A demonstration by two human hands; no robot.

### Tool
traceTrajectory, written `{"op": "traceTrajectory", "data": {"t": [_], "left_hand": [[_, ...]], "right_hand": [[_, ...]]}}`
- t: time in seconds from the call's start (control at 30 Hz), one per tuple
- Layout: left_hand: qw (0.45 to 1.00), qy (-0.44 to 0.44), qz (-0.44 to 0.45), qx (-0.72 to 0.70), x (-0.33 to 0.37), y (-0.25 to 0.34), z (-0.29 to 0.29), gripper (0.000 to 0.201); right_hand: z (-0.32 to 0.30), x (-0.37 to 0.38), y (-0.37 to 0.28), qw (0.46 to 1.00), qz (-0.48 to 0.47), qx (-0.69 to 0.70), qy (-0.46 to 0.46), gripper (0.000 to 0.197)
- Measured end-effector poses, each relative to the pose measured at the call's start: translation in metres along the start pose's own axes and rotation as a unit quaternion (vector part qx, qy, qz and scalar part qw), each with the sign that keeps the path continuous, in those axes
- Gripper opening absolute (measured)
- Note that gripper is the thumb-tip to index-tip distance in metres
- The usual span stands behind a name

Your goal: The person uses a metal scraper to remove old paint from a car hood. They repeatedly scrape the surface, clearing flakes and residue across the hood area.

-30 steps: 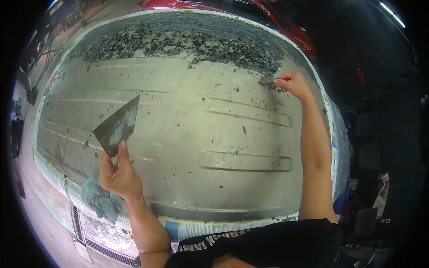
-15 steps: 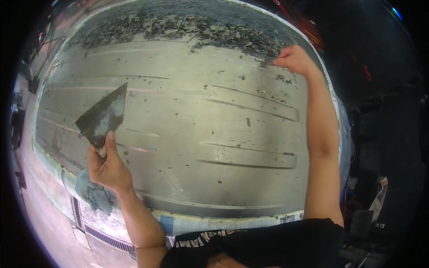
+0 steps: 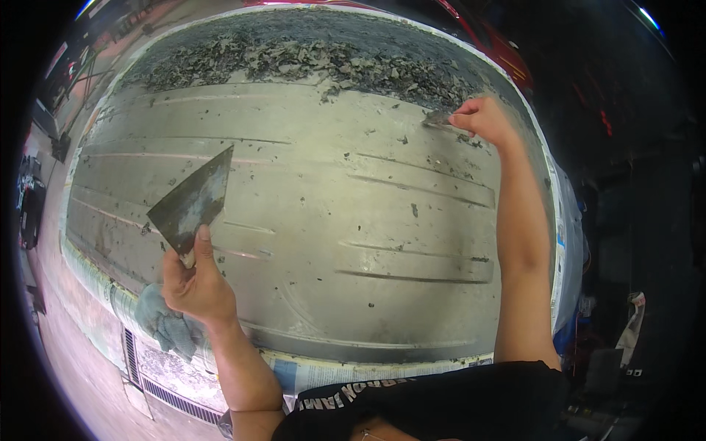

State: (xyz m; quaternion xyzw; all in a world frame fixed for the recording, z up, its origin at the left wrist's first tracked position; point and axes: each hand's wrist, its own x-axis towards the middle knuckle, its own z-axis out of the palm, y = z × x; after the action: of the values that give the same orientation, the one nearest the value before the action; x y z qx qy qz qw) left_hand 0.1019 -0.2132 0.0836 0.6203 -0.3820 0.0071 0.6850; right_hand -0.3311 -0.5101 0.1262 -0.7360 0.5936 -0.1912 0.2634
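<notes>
My left hand is closed round the short handle of a wide scraper. The blade, grey and smeared, points up and away over the left part of a big ribbed metal panel. Far to the right, my right hand pinches a small dark flat piece, low over the panel; whether it is a paint flake or a small tool I cannot make out. Just beyond that hand lies a heap of dark peeled paint flakes, which spreads across the far side. Loose crumbs dot the bare metal.
A grey-blue cloth hangs over the panel's near left edge. Newspaper lines the near edge, with plastic sheeting along the right. A floor grate shows at lower left, and a red car body stands beyond the far right.
The whole view has shifted slightly, so the panel sits a little lower and farther right. My right hand has moved slightly nearer with its dark piece; my left still holds the scraper.
</notes>
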Motion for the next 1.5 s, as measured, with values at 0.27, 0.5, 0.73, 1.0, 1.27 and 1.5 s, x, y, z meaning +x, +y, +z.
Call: {"op": "traceTrajectory", "data": {"t": [0.27, 0.5, 0.73, 1.0, 1.27, 1.5], "left_hand": [[1.0, -0.002, 0.009, 0.008, 0.005, -0.006, -0.002, 0.012], [0.999, -0.01, -0.004, 0.048, 0.004, 0.002, -0.005, 0.012], [1.0, -0.014, -0.007, 0.024, 0.004, -0.002, -0.001, 0.013], [0.999, -0.019, 0.02, 0.043, 0.003, -0.006, -0.001, 0.013], [0.999, -0.03, 0.024, 0.034, 0.0, 0.002, 0.006, 0.011], [0.999, -0.03, 0.036, 0.009, 0.003, -0.001, 0.006, 0.01]], "right_hand": [[0.079, 0.053, -0.126, 0.993, -0.081, -0.052, 0.071, 0.032], [-0.023, 0.027, -0.154, 0.932, -0.202, 0.156, 0.255, 0.044], [-0.031, -0.021, -0.024, 0.949, -0.016, -0.23, 0.214, 0.035], [-0.034, -0.111, 0.068, 0.973, 0.121, 0.019, 0.194, 0.029], [0.006, -0.133, 0.036, 0.969, 0.107, -0.094, 0.202, 0.03], [0.017, -0.118, 0.043, 0.962, 0.061, -0.143, 0.223, 0.032]]}}
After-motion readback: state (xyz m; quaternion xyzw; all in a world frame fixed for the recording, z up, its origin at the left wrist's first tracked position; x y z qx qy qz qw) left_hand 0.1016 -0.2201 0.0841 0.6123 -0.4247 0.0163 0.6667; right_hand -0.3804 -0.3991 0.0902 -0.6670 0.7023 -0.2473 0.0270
